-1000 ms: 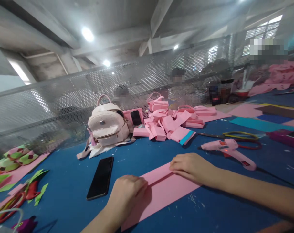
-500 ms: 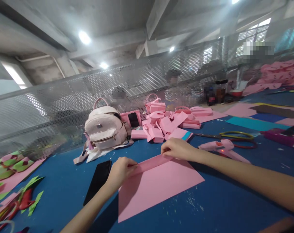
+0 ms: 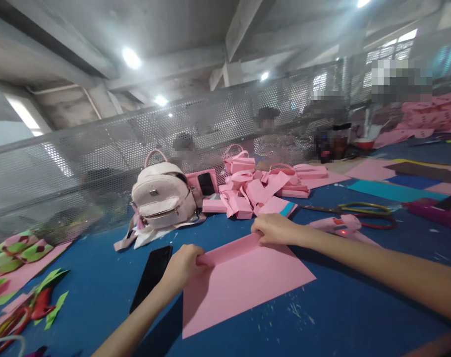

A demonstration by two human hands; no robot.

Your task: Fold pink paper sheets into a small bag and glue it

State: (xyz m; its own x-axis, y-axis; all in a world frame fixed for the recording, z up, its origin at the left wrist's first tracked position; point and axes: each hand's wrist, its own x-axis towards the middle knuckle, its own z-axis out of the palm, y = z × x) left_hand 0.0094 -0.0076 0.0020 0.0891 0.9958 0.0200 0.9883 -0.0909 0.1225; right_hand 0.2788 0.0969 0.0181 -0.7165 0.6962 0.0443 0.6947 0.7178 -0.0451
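Note:
A pink sheet of paper (image 3: 244,285) lies before me on the blue table, with a narrow strip along its far edge folded up. Closed at the far left end of that strip, my left hand (image 3: 185,265) pinches the paper between thumb and fingers. My right hand (image 3: 273,230) grips the same folded edge farther right, its fingers curled and pressed together. The fingertips of both hands are partly hidden. Just left of my left hand lies a black phone (image 3: 151,275). Beyond my right forearm is a pink glue gun (image 3: 337,225) with a small red light on.
A pale backpack (image 3: 166,193) and a heap of folded pink paper pieces (image 3: 248,186) stand along the perforated metal screen (image 3: 218,124). Scissors (image 3: 363,208) lie at the right. Green scraps (image 3: 56,310) and red-handled tools (image 3: 15,322) lie at the left. People sit beyond the screen.
My hands have moved slightly apart along the folded edge, the left outward to the left and the right a little to the right. The folded strip now stands more raised.

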